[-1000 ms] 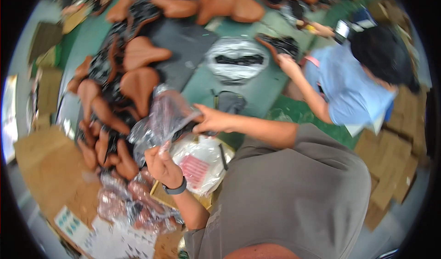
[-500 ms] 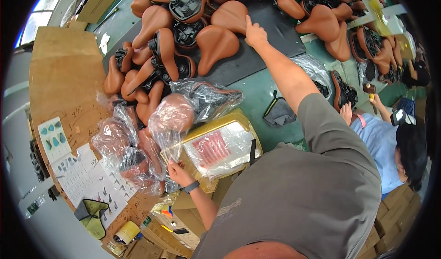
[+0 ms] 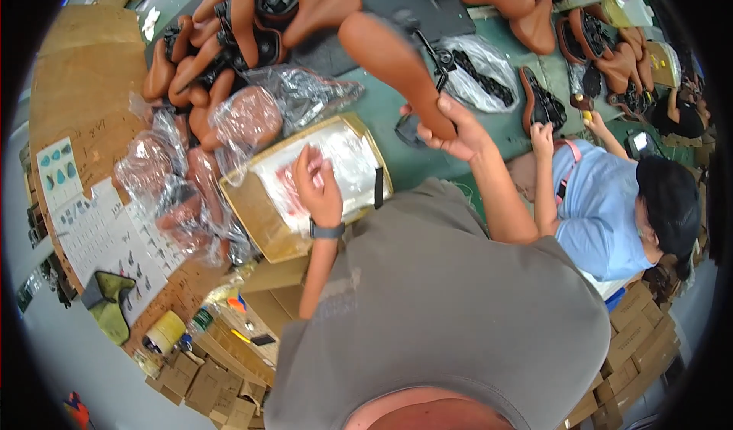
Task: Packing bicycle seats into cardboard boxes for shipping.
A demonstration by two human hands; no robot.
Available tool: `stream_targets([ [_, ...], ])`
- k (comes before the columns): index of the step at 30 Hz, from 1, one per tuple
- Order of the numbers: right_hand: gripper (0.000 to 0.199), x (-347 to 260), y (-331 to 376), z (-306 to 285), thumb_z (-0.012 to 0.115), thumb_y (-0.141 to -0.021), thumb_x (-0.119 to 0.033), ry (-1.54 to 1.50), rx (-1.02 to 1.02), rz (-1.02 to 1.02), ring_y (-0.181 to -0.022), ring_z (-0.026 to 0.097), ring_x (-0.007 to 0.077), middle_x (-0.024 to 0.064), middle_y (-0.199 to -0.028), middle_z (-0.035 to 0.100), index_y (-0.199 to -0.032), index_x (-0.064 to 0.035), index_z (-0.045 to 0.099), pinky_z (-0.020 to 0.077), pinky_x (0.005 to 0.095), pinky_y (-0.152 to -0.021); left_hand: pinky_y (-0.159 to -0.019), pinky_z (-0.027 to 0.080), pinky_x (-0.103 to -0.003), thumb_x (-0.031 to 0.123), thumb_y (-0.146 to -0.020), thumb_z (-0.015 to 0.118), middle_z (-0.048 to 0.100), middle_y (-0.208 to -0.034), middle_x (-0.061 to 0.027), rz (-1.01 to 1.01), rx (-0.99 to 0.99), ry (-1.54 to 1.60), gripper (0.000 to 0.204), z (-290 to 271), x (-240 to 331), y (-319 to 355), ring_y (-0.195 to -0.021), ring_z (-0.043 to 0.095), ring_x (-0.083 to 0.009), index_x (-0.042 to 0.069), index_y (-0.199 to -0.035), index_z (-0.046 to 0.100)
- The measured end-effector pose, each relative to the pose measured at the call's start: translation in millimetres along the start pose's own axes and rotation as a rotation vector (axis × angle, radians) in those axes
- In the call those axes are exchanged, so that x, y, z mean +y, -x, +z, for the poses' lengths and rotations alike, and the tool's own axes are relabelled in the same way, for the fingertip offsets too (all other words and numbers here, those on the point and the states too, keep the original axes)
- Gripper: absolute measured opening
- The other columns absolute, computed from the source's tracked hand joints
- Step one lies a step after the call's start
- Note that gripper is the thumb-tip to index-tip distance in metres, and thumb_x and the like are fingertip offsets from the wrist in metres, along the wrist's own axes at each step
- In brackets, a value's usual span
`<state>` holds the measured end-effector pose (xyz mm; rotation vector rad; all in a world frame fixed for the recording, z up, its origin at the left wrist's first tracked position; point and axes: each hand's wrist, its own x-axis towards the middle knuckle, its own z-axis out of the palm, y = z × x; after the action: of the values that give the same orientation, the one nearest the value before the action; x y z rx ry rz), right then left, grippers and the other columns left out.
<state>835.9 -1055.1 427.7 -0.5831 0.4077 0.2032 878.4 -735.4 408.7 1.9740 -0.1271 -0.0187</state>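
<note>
My right hand [image 3: 463, 130] grips a brown bicycle saddle [image 3: 393, 67] by its narrow nose, holding it up over the green table with its wide end toward the far left. Part of the saddle's black underside shows on its right side. My left hand [image 3: 317, 186] hovers over an open cardboard box [image 3: 252, 220], its fingers loosely curled and apart, with nothing visible in them. Inside the box lies a stack of clear plastic bags [image 3: 347, 151] with red print. To the left sit several saddles wrapped in clear plastic [image 3: 248, 117].
Bare brown saddles [image 3: 324, 6] pile up at the far side, partly on a black mat [image 3: 450, 14]. A bagged saddle [image 3: 481, 75] lies right of my held one. At right a co-worker in blue [image 3: 603, 216] holds a mallet [image 3: 584, 106] beside another saddle [image 3: 540, 102]. Printed sheets [image 3: 107, 231] lie at left.
My right hand has picked up a saddle from the far pile and brought it nearer. My left hand has left the wrapped saddles and moved right, over the box. The view has shifted.
</note>
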Motion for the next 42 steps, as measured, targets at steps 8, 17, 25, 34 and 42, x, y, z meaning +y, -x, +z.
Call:
stream_targets([
  [8, 0.063, 72.8, 128.0, 2.4, 0.055, -0.113, -0.057, -0.495, -0.272, 0.320, -0.063, 0.058, 0.0191, 0.0218, -0.116, 0.062, -0.149, -0.0059, 0.049, 0.0446, 0.0240, -0.040, -0.129, 0.029, -0.058, 0.056, -0.061, 0.104, 0.031, -0.173, -0.0313, 0.496, -0.213, -0.210, 0.144, 38.8, 125.8, 25.2, -0.160, 0.030, -0.0498, -0.002, -0.169, 0.029],
  [17, 0.060, 94.3, 202.5, -22.9, 0.054, -0.113, -0.056, -0.663, -0.247, 0.395, -0.056, 0.054, 0.0153, 0.0191, -0.105, 0.060, -0.150, -0.0090, 0.048, 0.0379, 0.0234, -0.038, -0.089, 0.061, -0.036, 0.029, -0.096, 0.085, 0.082, -0.103, -0.0149, 0.161, -0.535, 0.011, 0.038, 49.1, 58.7, -23.2, -0.094, 0.080, -0.0271, 0.002, -0.123, 0.081],
  [25, 0.088, 97.3, 224.1, -72.1, 0.080, -0.092, -0.054, 1.471, 0.437, -0.133, -0.095, 0.080, 0.0394, 0.0261, -0.111, 0.079, -0.144, 0.0116, 0.054, 0.0624, 0.0481, -0.087, -0.076, 0.060, -0.047, 0.046, -0.097, 0.078, 0.080, -0.087, -0.0102, -0.073, -0.091, -0.606, 0.036, 81.0, -196.6, 40.3, -0.086, 0.079, -0.0356, 0.010, -0.099, 0.078],
  [34, 0.068, 147.1, 188.2, -177.8, 0.094, -0.087, -0.024, 0.865, 0.364, 0.380, -0.063, 0.068, 0.0179, 0.0131, -0.093, 0.071, -0.138, -0.0020, 0.054, 0.0585, 0.0353, -0.053, -0.093, 0.057, -0.053, 0.039, -0.107, 0.064, 0.080, -0.118, -0.0174, -0.294, -0.108, -0.475, 0.032, 86.6, -308.7, 115.4, -0.108, 0.074, -0.0429, 0.014, -0.113, 0.083],
  [42, 0.056, 155.5, 176.9, -128.4, 0.085, -0.098, -0.027, 0.406, 0.307, 0.375, -0.079, 0.075, 0.0235, 0.0150, -0.103, 0.077, -0.138, 0.0014, 0.058, 0.0642, 0.0366, -0.068, -0.090, 0.054, -0.042, 0.023, -0.111, 0.057, 0.076, -0.103, -0.0206, -0.309, 0.112, -0.072, 0.031, 3.4, -222.8, 109.2, -0.097, 0.071, -0.0347, -0.003, -0.115, 0.074],
])
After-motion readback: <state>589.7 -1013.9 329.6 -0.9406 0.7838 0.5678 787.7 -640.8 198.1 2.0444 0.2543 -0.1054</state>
